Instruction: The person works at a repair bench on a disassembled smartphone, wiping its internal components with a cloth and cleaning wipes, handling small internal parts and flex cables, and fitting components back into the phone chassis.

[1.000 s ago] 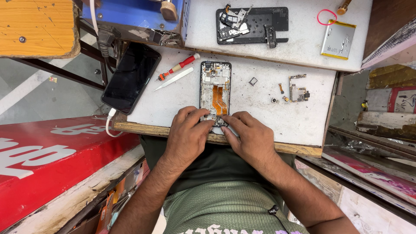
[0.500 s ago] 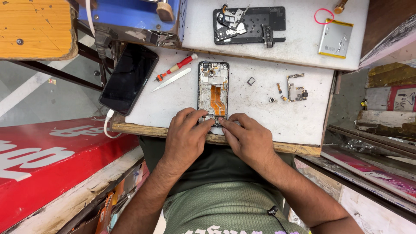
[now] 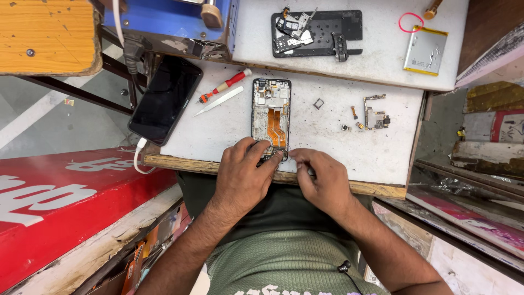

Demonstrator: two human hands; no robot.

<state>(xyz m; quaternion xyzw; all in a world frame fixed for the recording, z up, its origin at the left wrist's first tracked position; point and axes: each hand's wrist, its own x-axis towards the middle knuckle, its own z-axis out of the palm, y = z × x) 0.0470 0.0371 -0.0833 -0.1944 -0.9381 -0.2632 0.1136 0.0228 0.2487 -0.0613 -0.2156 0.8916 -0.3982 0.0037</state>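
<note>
Head view: opened phone above left hand.

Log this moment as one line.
left hand: on near end of opened phone | right hand: fingertips at same end | screwdriver, pry tool: left of phone, untouched | board: right

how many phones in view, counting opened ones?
2. An opened phone lies mid-bench with its near end under both hands. An intact black phone lies left of it on a white cable. The black frame behind may be a third phone's shell.
</note>
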